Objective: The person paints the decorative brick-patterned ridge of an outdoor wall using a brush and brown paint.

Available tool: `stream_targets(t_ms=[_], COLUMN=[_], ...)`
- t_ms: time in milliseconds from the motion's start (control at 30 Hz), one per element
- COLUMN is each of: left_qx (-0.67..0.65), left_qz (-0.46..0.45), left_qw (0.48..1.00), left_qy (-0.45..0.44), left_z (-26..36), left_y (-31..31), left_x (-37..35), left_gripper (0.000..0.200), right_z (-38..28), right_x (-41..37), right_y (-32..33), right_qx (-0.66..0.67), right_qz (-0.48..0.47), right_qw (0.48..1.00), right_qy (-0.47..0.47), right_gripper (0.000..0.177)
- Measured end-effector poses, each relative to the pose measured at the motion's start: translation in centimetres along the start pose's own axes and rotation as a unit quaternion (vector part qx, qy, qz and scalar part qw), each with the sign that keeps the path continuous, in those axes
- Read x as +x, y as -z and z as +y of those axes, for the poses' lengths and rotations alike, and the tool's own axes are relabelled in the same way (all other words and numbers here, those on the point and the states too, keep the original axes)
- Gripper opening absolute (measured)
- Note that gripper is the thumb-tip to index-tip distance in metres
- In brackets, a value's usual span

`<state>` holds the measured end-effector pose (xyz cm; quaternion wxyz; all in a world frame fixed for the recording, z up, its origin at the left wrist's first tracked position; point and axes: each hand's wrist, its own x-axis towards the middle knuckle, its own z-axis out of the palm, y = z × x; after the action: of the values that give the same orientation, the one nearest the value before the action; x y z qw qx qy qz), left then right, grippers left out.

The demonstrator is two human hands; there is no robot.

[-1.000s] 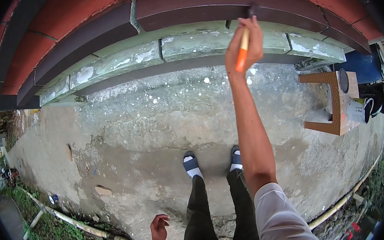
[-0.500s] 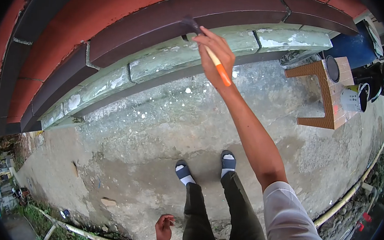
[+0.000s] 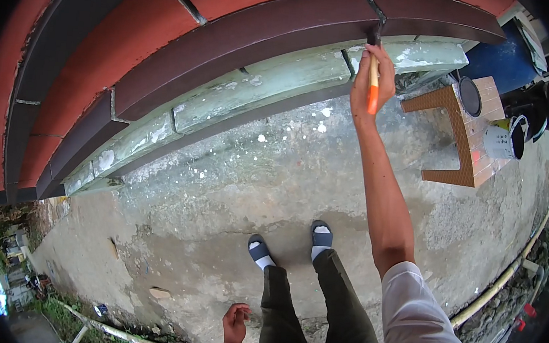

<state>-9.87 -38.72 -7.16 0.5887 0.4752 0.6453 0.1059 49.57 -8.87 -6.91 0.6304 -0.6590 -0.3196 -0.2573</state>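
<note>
A paintbrush (image 3: 374,82) with a wooden and orange handle is gripped in my right hand (image 3: 363,91). Its dark bristles touch the underside of a dark maroon ledge (image 3: 247,38), close to a vertical joint between two sections. Below this runs a pale green strip (image 3: 268,92) with flaking paint. My left hand (image 3: 235,321) hangs low beside my leg, fingers loosely curled and a little apart, with nothing visible in it.
To the right, a brown woven-pattern stool (image 3: 469,146) bears a round dark lid (image 3: 470,97) and a white paint bucket (image 3: 506,138). Behind it is a blue barrel (image 3: 509,61). Paint-spattered concrete (image 3: 221,186) lies underfoot; a bamboo pole (image 3: 500,283) edges it at right.
My right hand has moved right along the ledge with the paintbrush, from mid-section to the joint. The brush handle now stands more upright. My left hand has hardly moved.
</note>
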Motion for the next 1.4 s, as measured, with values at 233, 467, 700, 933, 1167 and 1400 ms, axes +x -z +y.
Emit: stream_targets(t_ms=[233, 467, 700, 933, 1167, 1400], left_qx=[-0.007, 0.011, -0.004, -0.025, -0.072, -0.104], left_qz=[0.011, 0.008, -0.001, -0.004, 0.033, 0.077], left_qw=[1.0, 1.0, 1.0, 0.999, 0.996, 0.991], left_qy=[0.002, -0.011, -0.001, 0.02, 0.028, 0.029], left_z=[1.0, 2.4, 1.2, -1.2, -4.4, -6.7], left_y=[-0.7, -0.5, -0.2, 2.3, 6.8, 11.7], left_x=[0.2, 0.5, 0.2, -0.1, -1.5, -2.8], left_gripper=[0.022, 0.021, 0.021, 0.021, 0.022, 0.023], right_z=[-7.6, -11.3, -3.6, -6.1, -15.7, -25.3], right_x=[-8.4, -11.1, -4.4, -4.4, -14.4, -23.0], right_y=[-4.2, -4.9, -1.5, -2.6, -8.7, -14.8], right_qx=[0.084, 0.22, 0.067, 0.029, 0.036, 0.127], right_qz=[-0.098, -0.276, -0.08, -0.036, -0.159, -0.225], right_qw=[0.992, 0.935, 0.994, 0.999, 0.986, 0.963], right_qy=[-0.018, 0.032, 0.005, -0.026, 0.041, 0.077], right_gripper=[0.023, 0.028, 0.019, 0.015, 0.011, 0.019])
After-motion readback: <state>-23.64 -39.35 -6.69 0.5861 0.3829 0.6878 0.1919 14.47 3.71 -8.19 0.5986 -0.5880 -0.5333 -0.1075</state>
